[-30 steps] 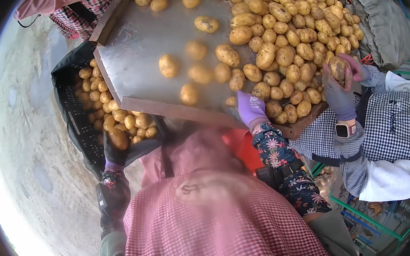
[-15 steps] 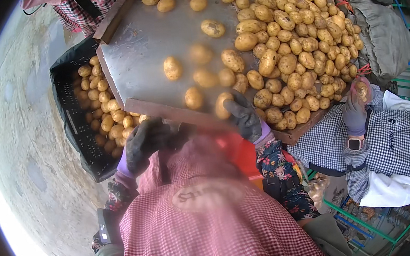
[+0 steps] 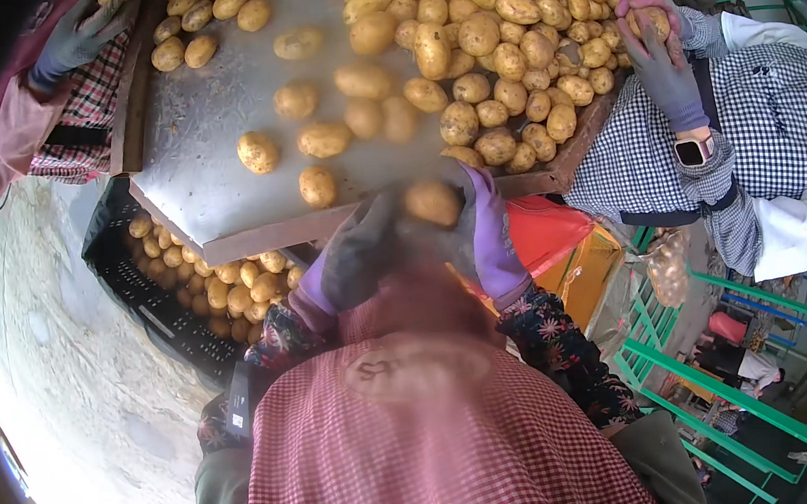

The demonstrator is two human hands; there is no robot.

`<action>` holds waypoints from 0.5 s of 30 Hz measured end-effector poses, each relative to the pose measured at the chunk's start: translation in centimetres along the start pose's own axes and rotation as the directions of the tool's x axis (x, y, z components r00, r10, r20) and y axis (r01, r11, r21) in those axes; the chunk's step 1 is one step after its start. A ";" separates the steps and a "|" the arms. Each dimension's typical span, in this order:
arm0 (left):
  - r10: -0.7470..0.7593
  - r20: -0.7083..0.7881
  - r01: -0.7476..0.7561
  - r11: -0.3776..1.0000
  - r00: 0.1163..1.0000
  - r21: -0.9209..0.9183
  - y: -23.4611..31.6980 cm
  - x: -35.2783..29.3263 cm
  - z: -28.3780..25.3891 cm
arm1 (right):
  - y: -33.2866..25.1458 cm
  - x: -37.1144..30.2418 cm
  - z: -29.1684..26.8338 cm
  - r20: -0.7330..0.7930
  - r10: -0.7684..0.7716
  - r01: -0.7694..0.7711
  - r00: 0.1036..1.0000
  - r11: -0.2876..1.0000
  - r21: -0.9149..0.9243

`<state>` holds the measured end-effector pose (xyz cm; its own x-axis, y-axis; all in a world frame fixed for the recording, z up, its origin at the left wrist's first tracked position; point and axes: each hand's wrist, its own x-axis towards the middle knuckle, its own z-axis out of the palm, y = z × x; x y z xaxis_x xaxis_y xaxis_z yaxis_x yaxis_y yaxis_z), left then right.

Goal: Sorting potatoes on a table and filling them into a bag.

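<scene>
At the near edge of the metal table [image 3: 220, 192], a yellow-brown potato [image 3: 433, 204] is held between my two gloved hands. My left hand [image 3: 361, 256], in a dark grey glove with a purple cuff, meets it from the left with bent fingers. My right hand [image 3: 486, 233] grips it from the right, its fingers partly hidden behind the potato and blurred. Just beyond them, several loose potatoes [image 3: 324, 139] lie spread over the tabletop. A large potato heap [image 3: 509, 34] covers the right part of the table.
A black crate [image 3: 138, 300] of potatoes stands below the table's left side. At right, a co-worker's gloved hands [image 3: 659, 58] hold a potato; another co-worker's gloved hand [image 3: 81, 35] is at upper left. Green metal rails [image 3: 734, 404] and a red-orange bag [image 3: 545, 237] are at right.
My left hand has moved right, from beside the crate to the potato in my right hand. The view has shifted, bringing in the upper-left co-worker's hand and more green rails.
</scene>
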<state>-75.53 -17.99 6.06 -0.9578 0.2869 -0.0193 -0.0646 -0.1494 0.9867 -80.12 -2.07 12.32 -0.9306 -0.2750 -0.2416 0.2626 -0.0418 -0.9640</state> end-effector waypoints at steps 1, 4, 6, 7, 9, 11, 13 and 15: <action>-0.006 0.021 0.005 1.000 1.000 0.009 0.5 0.6 0.5 | 0.6 -0.1 -0.7 -0.008 -0.192 0.173 0.981 0.898 -0.404; 0.126 -0.002 -0.115 0.915 0.992 0.386 2.1 2.0 1.6 | 0.9 -0.8 -1.5 0.080 -0.355 0.293 0.932 0.604 -0.741; 0.109 -0.085 -0.071 0.928 0.990 0.365 1.2 1.9 1.5 | 0.3 -1.1 -1.2 0.110 -0.349 0.310 0.931 0.592 -0.745; 0.163 -0.047 -0.126 0.889 0.985 0.441 1.7 2.0 1.1 | -0.7 -1.3 -0.6 0.110 -0.327 0.296 0.939 0.601 -0.742; 0.156 -0.100 -0.098 0.896 0.983 0.432 1.5 1.4 1.2 | -0.9 -1.3 0.0 0.126 -0.305 0.295 0.944 0.611 -0.734; 0.029 -0.200 0.017 0.975 0.979 0.224 0.5 0.6 1.1 | 0.2 -1.0 0.2 0.090 -0.330 0.307 0.940 0.699 -0.646; -0.107 -0.256 0.107 0.994 0.961 -0.015 0.6 0.4 0.8 | 1.2 -0.5 0.2 0.128 -0.356 0.354 0.926 0.700 -0.620; 0.157 -0.203 -0.029 0.854 0.966 0.519 1.2 0.0 0.1 | 1.6 -0.3 0.4 0.165 -0.381 0.400 0.910 0.698 -0.593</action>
<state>-75.60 -18.06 7.28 -0.9927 0.0615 0.1033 0.1185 0.3552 0.9272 -79.36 -2.49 10.91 -0.9047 -0.3924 0.1661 -0.3403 0.4308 -0.8358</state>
